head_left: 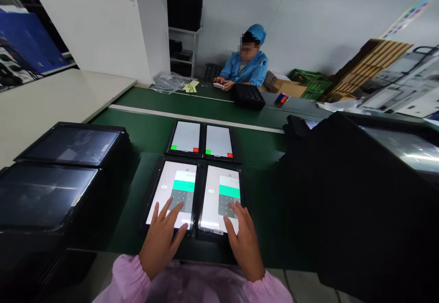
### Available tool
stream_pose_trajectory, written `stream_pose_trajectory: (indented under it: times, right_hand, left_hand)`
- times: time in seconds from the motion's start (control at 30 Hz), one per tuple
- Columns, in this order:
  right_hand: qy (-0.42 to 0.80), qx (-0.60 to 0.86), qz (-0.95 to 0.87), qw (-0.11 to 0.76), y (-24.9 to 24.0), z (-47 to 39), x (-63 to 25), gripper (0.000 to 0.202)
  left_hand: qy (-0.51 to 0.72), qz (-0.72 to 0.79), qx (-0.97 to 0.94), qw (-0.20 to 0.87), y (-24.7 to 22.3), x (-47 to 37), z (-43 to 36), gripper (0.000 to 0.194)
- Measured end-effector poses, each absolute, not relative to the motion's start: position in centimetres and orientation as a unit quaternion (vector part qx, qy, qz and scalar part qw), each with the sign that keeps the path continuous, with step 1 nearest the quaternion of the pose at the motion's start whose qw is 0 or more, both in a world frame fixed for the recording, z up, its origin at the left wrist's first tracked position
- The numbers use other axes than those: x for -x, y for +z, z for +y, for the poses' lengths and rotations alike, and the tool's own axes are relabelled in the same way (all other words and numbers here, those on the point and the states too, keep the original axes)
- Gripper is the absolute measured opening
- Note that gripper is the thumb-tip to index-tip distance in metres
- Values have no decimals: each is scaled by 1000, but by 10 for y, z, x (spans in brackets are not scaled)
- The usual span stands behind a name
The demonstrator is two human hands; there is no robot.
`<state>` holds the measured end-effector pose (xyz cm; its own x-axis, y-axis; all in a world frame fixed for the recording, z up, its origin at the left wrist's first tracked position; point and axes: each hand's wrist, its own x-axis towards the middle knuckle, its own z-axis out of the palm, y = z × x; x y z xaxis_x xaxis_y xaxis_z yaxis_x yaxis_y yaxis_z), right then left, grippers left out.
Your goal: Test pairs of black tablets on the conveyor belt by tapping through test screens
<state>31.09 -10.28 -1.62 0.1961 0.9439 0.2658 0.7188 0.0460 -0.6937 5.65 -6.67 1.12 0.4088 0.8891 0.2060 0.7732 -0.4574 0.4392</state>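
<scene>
A dark green worktop [264, 152] crossed by a pale strip [199, 117] stretches toward a grey wall [302, 15], where a person in blue [255, 67] sits. Near that person stand a black tray [249, 96] and, farther back, green crates [310, 81], contents too small to tell. Two lit tablets, a left tablet [167, 182] and a right tablet [210, 198], lie side by side near the worktop's front edge. The left hand [160, 239] and right hand [245, 239] are over their keypads, fingers spread; whether fingertips touch, I cannot tell

Electronics workshop: green workbench [262, 150] under left hand [160, 241] and right hand [245, 241], lit tablets [210, 198] beneath both, tablet stacks [70, 145] to their left, co-worker [245, 71] in blue cap [257, 32] ahead, green crates [310, 82] beyond.
</scene>
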Motion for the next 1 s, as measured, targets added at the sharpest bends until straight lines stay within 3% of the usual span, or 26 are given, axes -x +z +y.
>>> stream_pose_trajectory:
  times: [0.47, 0.57, 0.77, 1.0]
  right_hand:
    - [170, 695, -582, 387, -16, -112, -319, 53]
    - [197, 742, -492, 411, -16, -117, -325, 61]
    - [258, 771, -385, 436, -25, -122, -332, 68]
    - [271, 762, -364, 461, -29, -121, -330, 63]
  left_hand:
    - [221, 502, -827, 124, 19, -58, -72, 46]
    - [220, 498, -818, 185, 23, -69, -87, 40]
    - [139, 502, -784, 337, 35, -96, -115, 55]
    - [211, 505, -736, 399, 30, -92, -111, 52]
